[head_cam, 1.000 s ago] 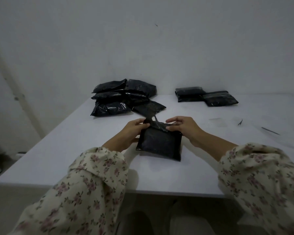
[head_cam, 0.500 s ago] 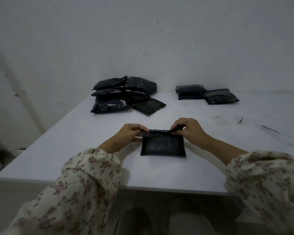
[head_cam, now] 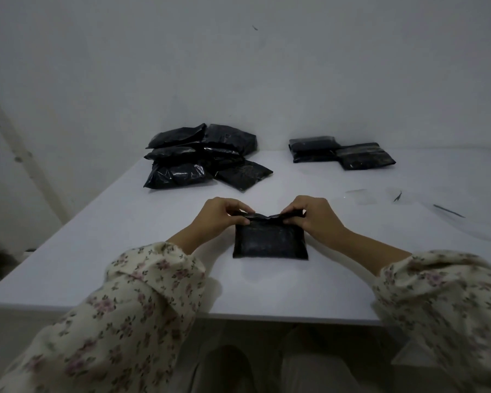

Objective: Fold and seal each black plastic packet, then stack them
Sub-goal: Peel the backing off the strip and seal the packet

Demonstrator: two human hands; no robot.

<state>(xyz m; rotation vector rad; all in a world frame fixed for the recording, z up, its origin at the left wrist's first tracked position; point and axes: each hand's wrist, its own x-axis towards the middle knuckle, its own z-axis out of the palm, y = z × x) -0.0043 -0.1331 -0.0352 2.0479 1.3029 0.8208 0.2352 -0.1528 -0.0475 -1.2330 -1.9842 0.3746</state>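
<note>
Black plastic is pinched at two places. The packet (head_cam: 270, 242) lies flat on the white table (head_cam: 119, 251), near its front edge and centred before the person. Its far rim, a flap (head_cam: 267, 217), is raised slightly off the body of the packet. The flap's left end is gripped between the thumb and curled fingers of the left hand (head_cam: 219, 218), and its right end is gripped likewise by the right hand (head_cam: 313, 218). Neither hand is seen flat or relaxed.

The fold line runs left to right, across the person, and the flap sits on the side away from the body. The fold is therefore judged to need rolling toward the person, over the packet's top face, with both ends brought down together. The middle sags a little between the two grips, so a crooked crease could be produced if one end is led. Whether an adhesive strip is exposed cannot be told.

At the far right, what seem to be finished packets (head_cam: 342, 154) are laid flat, nearer the right hand. At the far left a loose heap (head_cam: 199, 163) is piled, seemingly not yet folded.
</note>
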